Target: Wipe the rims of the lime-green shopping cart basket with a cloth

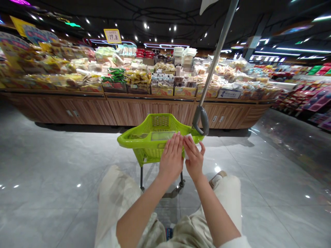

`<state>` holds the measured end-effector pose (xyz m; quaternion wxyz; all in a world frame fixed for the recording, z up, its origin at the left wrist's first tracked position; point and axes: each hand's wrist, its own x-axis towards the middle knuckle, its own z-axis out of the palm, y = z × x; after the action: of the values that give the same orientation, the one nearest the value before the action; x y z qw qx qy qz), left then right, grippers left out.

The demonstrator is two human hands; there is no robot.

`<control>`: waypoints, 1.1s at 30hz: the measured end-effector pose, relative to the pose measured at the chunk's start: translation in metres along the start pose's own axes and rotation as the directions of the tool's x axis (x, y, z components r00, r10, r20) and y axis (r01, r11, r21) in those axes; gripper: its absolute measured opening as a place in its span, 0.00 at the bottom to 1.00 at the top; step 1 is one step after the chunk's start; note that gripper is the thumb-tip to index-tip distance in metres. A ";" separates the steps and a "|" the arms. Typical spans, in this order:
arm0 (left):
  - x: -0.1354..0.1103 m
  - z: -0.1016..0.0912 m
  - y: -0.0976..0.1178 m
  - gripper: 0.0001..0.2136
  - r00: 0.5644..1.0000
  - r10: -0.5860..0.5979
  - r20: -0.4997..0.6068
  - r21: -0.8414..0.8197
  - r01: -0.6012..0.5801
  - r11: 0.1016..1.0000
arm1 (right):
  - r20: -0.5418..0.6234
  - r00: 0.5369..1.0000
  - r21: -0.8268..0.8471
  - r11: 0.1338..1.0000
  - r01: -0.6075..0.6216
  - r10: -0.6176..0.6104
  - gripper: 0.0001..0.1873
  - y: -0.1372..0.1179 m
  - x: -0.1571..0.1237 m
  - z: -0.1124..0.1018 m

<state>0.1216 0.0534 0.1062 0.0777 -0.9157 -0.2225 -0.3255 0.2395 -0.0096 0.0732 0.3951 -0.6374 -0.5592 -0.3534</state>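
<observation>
A lime-green shopping cart [129,141] with a basket body stands in front of my knees. My left hand [171,159] lies on its near rim, fingers stretched out and side by side, right of a clear panel [159,135] set in the rim. Close beside it, my right hand [195,161] presses a folded white tissue [186,154] against the rim near the right corner. Part of the tissue is hidden under the fingers. A grey grip [204,121] at the foot of a metal pole [217,57] rises just beyond my right hand.
Behind the cart runs a long wood-fronted display counter [129,109] heaped with packaged snacks [141,77]. A price sign [112,36] stands above it. More shelves [307,86] are at the right. Glossy grey tiles [64,165] cover the floor around my bent legs.
</observation>
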 end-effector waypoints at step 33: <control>0.000 0.001 -0.002 0.34 1.000 0.017 0.008 0.008 -0.017 1.000 | -0.060 0.994 -0.021 0.996 -0.090 0.089 0.42 0.018 -0.010 -0.006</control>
<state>0.1209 0.0554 0.1057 0.0835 -0.9184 -0.2165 -0.3204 0.2564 -0.0203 0.0644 0.4194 -0.6557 -0.5141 -0.3605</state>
